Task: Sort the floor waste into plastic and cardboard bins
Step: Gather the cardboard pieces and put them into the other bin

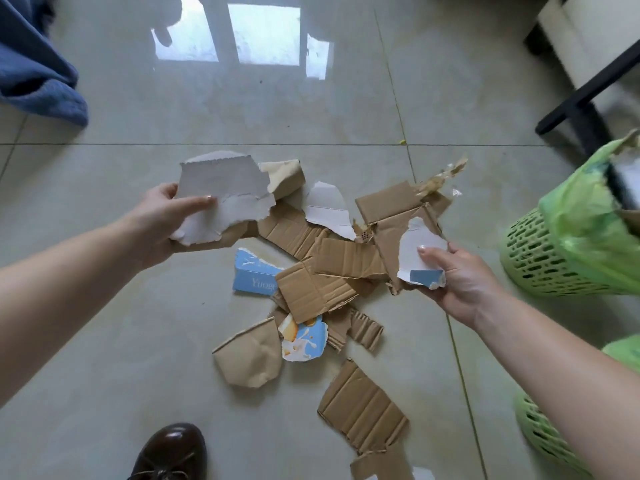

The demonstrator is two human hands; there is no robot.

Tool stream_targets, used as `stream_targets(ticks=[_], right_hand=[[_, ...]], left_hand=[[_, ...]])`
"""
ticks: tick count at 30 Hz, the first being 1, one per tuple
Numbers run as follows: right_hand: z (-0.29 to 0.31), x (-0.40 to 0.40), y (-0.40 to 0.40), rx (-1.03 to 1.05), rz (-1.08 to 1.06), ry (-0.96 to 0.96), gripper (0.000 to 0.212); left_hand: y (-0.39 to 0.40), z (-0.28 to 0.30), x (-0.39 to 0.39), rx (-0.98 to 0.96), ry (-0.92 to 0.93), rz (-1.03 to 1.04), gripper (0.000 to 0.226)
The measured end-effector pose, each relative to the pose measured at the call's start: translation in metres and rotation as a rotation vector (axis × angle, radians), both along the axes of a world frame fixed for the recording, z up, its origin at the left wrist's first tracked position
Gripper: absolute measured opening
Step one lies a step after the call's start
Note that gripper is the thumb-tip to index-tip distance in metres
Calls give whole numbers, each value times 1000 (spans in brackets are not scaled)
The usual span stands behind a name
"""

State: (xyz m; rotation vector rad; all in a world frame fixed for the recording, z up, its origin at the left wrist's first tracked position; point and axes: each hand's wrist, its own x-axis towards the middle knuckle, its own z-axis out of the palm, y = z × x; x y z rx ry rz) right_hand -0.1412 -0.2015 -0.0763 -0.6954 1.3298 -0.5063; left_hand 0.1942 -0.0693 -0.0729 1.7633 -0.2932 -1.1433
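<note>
Glossy floor tiles [346,98] are carrying a cardboard heap [322,271]. Left hand [156,220] is pinching a grey torn sheet [225,195]; right hand [457,275] is gripping a smaller scrap [419,251] above the heap. Advisable: keeping both pinches firm while carrying to the green bin [554,261] nearby, right.

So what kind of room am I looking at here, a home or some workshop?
Most likely a room in a home. The floor is glossy tile that reflects a window, a blue fabric throw hangs at the far left, and a small green basket bin with a bag liner stands at the right.
</note>
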Motion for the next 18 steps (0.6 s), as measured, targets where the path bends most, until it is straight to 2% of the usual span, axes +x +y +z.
stream_targets(ticks=[4,7,11,15,18], right_hand=[[38,-8,10,-105,-44,-55,12],[71,-19,18,-229,-119,-64,10],[107,-55,10,-466,-329,80,16],[149,-109,-3,-675,-488,231,6],[180,-151,-14,-788,-545,289,17]], left_hand=[[-13,46,-46,-137,75,-22,11],[-30,84,-90,-274,99,-116,22],[-69,132,-156,-367,109,-195,39],[-115,172,-233,-489,137,-296,33],[-143,199,-291,-540,185,-397,35]])
